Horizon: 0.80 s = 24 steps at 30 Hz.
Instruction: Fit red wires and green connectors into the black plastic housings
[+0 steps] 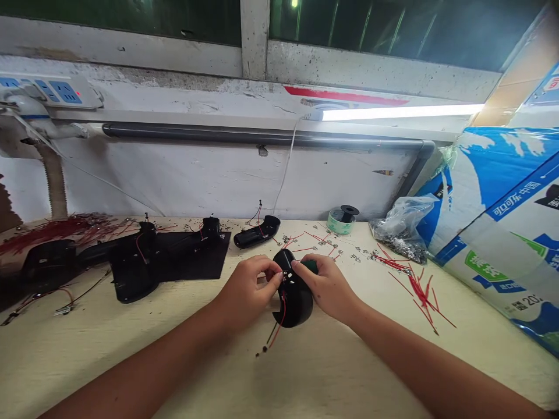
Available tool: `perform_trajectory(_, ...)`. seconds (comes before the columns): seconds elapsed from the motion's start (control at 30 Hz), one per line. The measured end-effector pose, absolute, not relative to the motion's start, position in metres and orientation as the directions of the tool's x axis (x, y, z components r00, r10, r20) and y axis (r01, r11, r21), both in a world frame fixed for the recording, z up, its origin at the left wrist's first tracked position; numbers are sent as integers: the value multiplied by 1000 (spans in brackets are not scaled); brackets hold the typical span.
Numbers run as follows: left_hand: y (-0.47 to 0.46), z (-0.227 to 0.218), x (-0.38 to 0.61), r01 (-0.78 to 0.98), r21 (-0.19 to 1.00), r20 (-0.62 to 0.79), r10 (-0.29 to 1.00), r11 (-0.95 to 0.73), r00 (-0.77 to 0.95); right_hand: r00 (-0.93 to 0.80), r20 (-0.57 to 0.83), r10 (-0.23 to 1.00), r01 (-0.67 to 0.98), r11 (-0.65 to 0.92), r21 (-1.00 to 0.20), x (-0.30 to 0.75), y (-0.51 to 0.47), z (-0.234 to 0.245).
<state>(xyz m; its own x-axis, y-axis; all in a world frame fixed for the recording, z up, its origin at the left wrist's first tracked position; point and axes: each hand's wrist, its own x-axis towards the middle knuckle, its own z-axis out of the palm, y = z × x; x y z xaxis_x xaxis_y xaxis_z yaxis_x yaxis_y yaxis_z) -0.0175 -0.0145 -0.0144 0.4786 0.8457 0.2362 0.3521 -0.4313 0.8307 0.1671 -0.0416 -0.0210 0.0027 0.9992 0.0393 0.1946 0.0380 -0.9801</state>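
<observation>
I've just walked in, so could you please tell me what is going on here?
A person's right hand holds a curved black part, while the left hand pinches at its side; whatever it grips is too small to tell. Thin wires trail from the part. More black parts lie on the table at left, red wires at right.

Clock is centred on the held casing, over the bench. Left hand placed at 9, right hand at 3 — leads run out toward 7. Second casing laid at 11, near the wall. Terminals scattered at 1, tape roll set behind them. Bag at 2, just beside the carton. Wires strewn at 3, carton beyond. Mat at 10 — its left end overlapped by more casings; wire pile behind, farther out. Pipe run along the wall at 12.
</observation>
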Motion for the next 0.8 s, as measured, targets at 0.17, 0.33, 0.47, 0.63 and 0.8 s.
perform_trajectory(0.17,-18,-13,-20,450,654,340,767,-609,544,28,38,999,206,32,-978,164,-43,-17)
perform_trajectory(0.33,-19,-13,-21,479,554,368,716,-681,593,49,81,996,282,64,-957,164,-44,-19)
perform_trajectory(0.47,-19,-12,-22,472,535,389,700,-701,599,60,119,991,329,93,-940,166,-44,-21)
perform_trajectory(0.63,-19,-13,-22,464,542,386,698,-701,603,61,142,988,386,108,-916,165,-44,-17)
perform_trajectory(0.8,-18,-16,-21,458,502,397,666,-734,631,50,127,991,388,98,-917,163,-45,-15)
